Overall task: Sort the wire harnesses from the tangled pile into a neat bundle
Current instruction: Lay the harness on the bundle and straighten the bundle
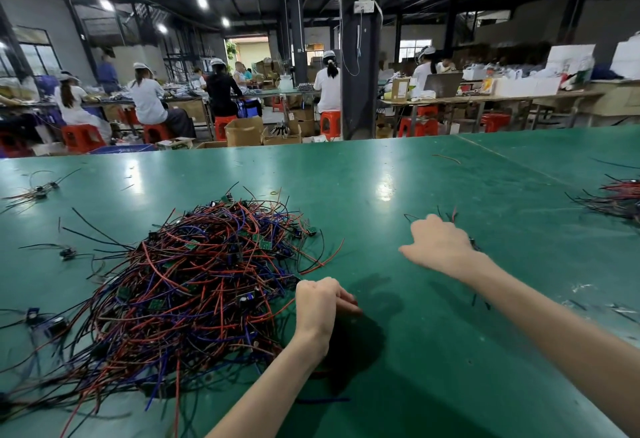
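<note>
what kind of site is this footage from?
Most likely an electronics assembly workshop: a tangled pile of wire harnesses with small circuit boards on a green bench, rows of capped workers seated on red stools, cartons on the floor.

The counter point(433, 174) wears a green mat, glossy under the lamps, lightly scuffed. The wire pile point(207, 274) shows smooth plastic insulation, faintly shiny. Behind, the stools point(330, 123) are glossy plastic and the boxes point(244, 132) matt cardboard.

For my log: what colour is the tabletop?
The tabletop is green; head view shows it.
</note>
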Tool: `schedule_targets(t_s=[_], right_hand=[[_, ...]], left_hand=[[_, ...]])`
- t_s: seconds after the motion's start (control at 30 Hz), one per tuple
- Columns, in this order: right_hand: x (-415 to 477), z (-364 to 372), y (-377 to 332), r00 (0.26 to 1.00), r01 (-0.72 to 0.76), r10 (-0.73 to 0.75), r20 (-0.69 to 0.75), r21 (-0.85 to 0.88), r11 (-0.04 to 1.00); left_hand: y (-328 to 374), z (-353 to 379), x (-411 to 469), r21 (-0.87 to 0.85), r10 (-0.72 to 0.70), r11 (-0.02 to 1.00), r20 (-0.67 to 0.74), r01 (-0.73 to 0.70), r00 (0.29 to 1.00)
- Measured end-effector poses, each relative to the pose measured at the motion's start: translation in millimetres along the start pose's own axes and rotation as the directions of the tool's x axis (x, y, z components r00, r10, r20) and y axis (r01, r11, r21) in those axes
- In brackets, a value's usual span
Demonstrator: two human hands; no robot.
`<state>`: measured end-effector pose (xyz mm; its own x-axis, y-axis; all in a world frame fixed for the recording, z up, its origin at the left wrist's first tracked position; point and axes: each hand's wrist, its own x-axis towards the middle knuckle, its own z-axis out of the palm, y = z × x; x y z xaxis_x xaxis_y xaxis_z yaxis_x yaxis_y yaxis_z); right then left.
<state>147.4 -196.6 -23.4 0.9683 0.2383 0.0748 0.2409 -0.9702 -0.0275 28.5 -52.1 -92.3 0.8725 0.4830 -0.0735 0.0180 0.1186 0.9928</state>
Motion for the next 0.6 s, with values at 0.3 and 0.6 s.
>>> schedule_targets(t_s=[0.3, 0.6], right_hand=[[19, 11, -77, 0.925, 0.328, -0.37, 0.085, 0.315, 0.891], [26, 45, -107, 0.789, 0.533, -0.609, 0.084, 0.399, 0.746]], left_hand=[[-5, 4, 16, -0.293, 0.05, 0.954, -0.033, -0.057, 0.998], [-8, 3, 14, -0.287, 0.081, 0.953, -0.05, -0.093, 0.995]])
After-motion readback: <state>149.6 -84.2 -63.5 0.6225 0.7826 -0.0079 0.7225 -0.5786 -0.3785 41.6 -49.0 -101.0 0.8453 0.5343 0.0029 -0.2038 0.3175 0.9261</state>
